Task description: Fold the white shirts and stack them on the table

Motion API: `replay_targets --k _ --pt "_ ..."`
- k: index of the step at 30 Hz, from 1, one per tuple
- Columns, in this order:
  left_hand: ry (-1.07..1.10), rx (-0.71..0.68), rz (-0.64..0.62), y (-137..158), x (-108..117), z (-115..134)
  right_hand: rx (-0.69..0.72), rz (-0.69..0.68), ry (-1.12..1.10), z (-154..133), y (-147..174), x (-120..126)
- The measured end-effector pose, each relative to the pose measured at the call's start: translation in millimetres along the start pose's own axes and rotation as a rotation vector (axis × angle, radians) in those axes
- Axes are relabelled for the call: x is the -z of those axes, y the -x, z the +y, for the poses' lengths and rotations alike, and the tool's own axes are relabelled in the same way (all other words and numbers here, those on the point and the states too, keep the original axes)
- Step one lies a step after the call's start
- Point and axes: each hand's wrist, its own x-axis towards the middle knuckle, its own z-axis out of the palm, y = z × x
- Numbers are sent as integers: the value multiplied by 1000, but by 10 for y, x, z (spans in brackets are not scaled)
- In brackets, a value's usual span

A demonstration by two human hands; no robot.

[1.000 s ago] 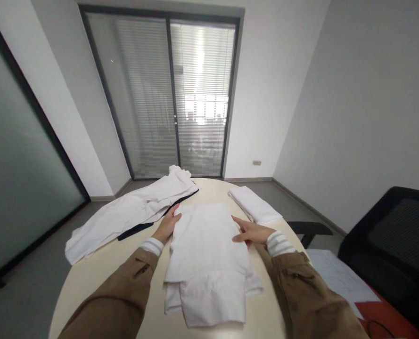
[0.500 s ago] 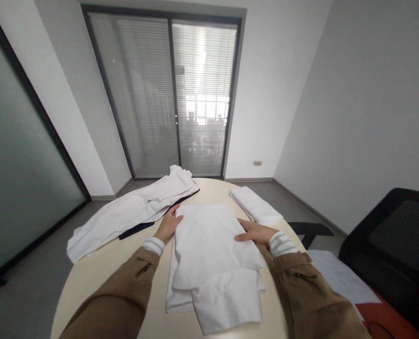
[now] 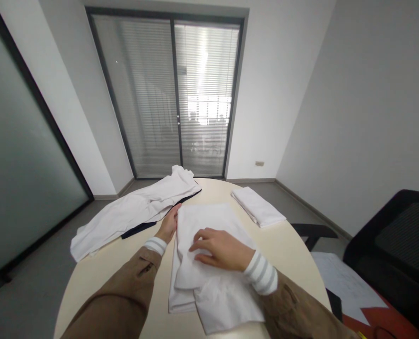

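Two hands of yours are at one white cloth garment, which lies on the pale, round-edged counter right in front of you. Its long axis runs away from you toward the glass door; the straighter fold faces the door, and a loose flap points back at you, slightly right. The fabric looks thin, matte and softly wrinkled, folded into a rough rectangle with uneven layers at the near end. Your left hand is at the far left edge, partly closed; you cannot tell whether it pinches the cloth. Your right hand is loosely spread above the middle, gripping nothing; contact is unclear. Half a second ago it was at the right edge. A folded white cloth lies to the right, a longer white garment to the left.
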Motion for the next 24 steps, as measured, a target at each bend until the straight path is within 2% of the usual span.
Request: replay_targets --k 3,6,8,13,19,21,22,24 --pt "126 103 -9 63 -42 89 184 -12 143 -249 -136 -340" --pt "202 143 2 97 -61 138 229 -7 255 -323 -198 -635" --pt "185 130 0 94 -57 133 241 -3 286 -319 -213 -719" --pt "4 16 -15 44 -3 51 275 -20 148 -345 -240 -575" --pt "-168 -43 -52 -6 76 -44 281 -173 -221 -485 -211 -365" --pt "-222 -72 -59 -19 94 -72 223 -173 -266 -445 -151 -239" --pt "-246 -87 -62 -24 99 -83 121 -143 -251 -389 -109 -153" --pt "-284 -118 -71 -30 102 -102 -234 -49 -139 -209 3 41"
